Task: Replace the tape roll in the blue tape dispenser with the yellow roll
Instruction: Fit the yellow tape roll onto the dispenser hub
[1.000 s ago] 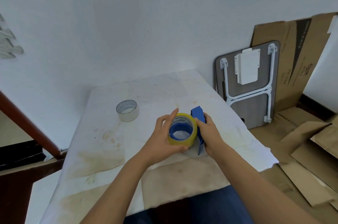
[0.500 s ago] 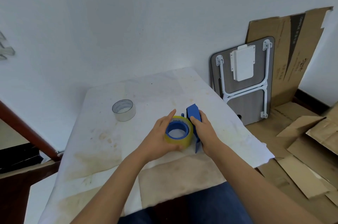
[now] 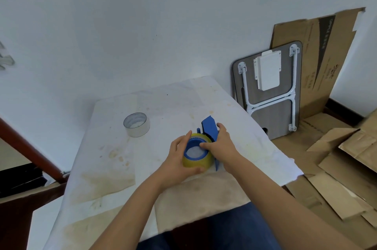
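The yellow roll (image 3: 199,163) sits around the blue hub of the blue tape dispenser (image 3: 210,127), low over the white-covered table (image 3: 167,103). My left hand (image 3: 177,160) wraps the roll's left and near side. My right hand (image 3: 221,144) holds the dispenser's frame from the right, its thumb resting on the hub's rim. The dispenser's blue handle end sticks up behind the roll. A clear tape roll (image 3: 136,124) lies flat on the table to the left, apart from both hands.
The table's cloth is stained and hangs over the right edge. A folded small table (image 3: 269,90) and cardboard sheets (image 3: 318,50) lean on the wall at right. Flattened cardboard (image 3: 342,168) covers the floor there. A dark wooden rail (image 3: 26,147) runs at the left.
The roll and dispenser have tipped flatter and lower toward the table, so the hub now faces up. My right thumb has come over onto the hub's rim.
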`<state>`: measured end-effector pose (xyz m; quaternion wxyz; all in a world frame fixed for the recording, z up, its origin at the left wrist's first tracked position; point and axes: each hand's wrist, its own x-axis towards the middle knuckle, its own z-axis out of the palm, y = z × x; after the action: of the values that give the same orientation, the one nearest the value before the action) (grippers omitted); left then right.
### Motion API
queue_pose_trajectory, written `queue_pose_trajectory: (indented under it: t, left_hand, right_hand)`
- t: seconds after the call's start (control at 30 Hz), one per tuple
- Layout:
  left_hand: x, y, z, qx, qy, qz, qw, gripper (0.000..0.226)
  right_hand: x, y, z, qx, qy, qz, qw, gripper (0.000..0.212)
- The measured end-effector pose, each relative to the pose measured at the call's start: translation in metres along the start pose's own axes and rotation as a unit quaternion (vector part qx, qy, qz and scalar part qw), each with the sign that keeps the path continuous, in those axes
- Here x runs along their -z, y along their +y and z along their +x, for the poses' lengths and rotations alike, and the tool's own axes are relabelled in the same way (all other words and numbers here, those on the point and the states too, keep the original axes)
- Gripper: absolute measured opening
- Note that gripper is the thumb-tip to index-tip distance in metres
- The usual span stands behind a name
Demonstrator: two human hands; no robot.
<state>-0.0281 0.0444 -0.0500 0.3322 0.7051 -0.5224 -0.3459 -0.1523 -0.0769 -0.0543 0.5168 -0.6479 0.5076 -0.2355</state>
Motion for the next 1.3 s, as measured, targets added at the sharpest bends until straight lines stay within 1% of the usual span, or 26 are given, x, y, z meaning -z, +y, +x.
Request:
queue_pose_trajectory:
  t: [0.07, 0.1, 0.17, 0.27, 0.37, 0.5, 0.57, 0.6, 0.63, 0.67, 0.73, 0.8, 0.87, 0.93, 1.03, 1.1, 1.2, 1.3]
  left_hand:
    - [0.001, 0.004, -0.002, 0.019, -0.021, -0.093, 0.995, 0.097]
    - [0.003, 0.005, -0.002, 0.029, -0.018, -0.141, 0.989, 0.092]
    - [0.005, 0.004, -0.001, 0.044, 0.01, -0.192, 0.98, 0.085]
    - [0.005, 0.004, 0.002, 0.066, 0.045, -0.225, 0.971, 0.085]
    - [0.004, 0.005, 0.005, 0.107, 0.063, -0.25, 0.96, 0.082]
    - [0.003, 0.004, 0.005, 0.134, 0.068, -0.268, 0.952, 0.082]
    - [0.003, 0.004, 0.004, 0.151, 0.061, -0.29, 0.943, 0.087]
    - [0.003, 0.006, 0.003, 0.162, 0.051, -0.321, 0.932, 0.086]
    - [0.004, 0.008, 0.002, 0.171, 0.032, -0.357, 0.918, 0.081]
    - [0.005, 0.012, 0.001, 0.176, 0.007, -0.391, 0.903, 0.07]
    - [0.006, 0.021, -0.003, 0.17, -0.032, -0.425, 0.888, 0.045]
    - [0.007, 0.025, -0.001, 0.151, -0.032, -0.431, 0.889, 0.035]
    - [0.008, 0.027, 0.001, 0.116, -0.013, -0.422, 0.899, 0.029]
    - [0.01, 0.029, 0.003, 0.08, 0.008, -0.401, 0.912, 0.031]
    - [0.011, 0.024, 0.004, 0.036, 0.018, -0.37, 0.928, 0.052]
    - [0.011, 0.024, 0.001, 0.014, 0.015, -0.361, 0.932, 0.06]
    - [0.011, 0.029, -0.002, -0.004, 0.009, -0.369, 0.929, 0.056]
    - [0.012, 0.037, -0.002, 0.006, 0.01, -0.372, 0.928, 0.049]
  right_hand:
    - [0.002, 0.001, -0.005, 0.007, 0.007, 0.041, 0.999, 0.078]
    - [0.005, 0.0, -0.007, 0.014, 0.013, 0.041, 0.999, 0.069]
    - [0.009, 0.0, -0.01, 0.029, 0.026, 0.022, 0.999, 0.056]
    - [0.01, 0.0, -0.011, 0.04, 0.031, 0.025, 0.998, 0.052]
    - [0.008, 0.003, -0.011, 0.044, 0.03, 0.062, 0.997, 0.052]
    - [0.005, 0.008, -0.01, 0.068, 0.054, 0.11, 0.99, 0.04]
    - [0.004, 0.011, -0.01, 0.091, 0.059, 0.131, 0.985, 0.035]
    - [0.004, 0.011, -0.011, 0.103, 0.059, 0.144, 0.982, 0.033]
    - [0.004, 0.011, -0.011, 0.114, 0.059, 0.155, 0.979, 0.032]
    - [0.004, 0.011, -0.011, 0.125, 0.06, 0.165, 0.977, 0.032]
    - [0.005, 0.008, -0.011, 0.143, 0.064, 0.176, 0.972, 0.033]
    - [0.007, 0.005, -0.012, 0.158, 0.066, 0.175, 0.97, 0.037]
    - [0.009, 0.003, -0.011, 0.163, 0.056, 0.177, 0.969, 0.038]
    - [0.012, -0.001, -0.011, 0.155, 0.033, 0.202, 0.966, 0.038]
    - [0.017, -0.008, -0.01, 0.125, -0.004, 0.265, 0.956, 0.038]
    - [0.017, -0.013, -0.011, 0.117, -0.025, 0.293, 0.949, 0.036]
    - [0.013, -0.016, -0.011, 0.111, -0.033, 0.322, 0.939, 0.031]
    - [0.012, -0.016, -0.011, 0.095, -0.042, 0.344, 0.933, 0.029]
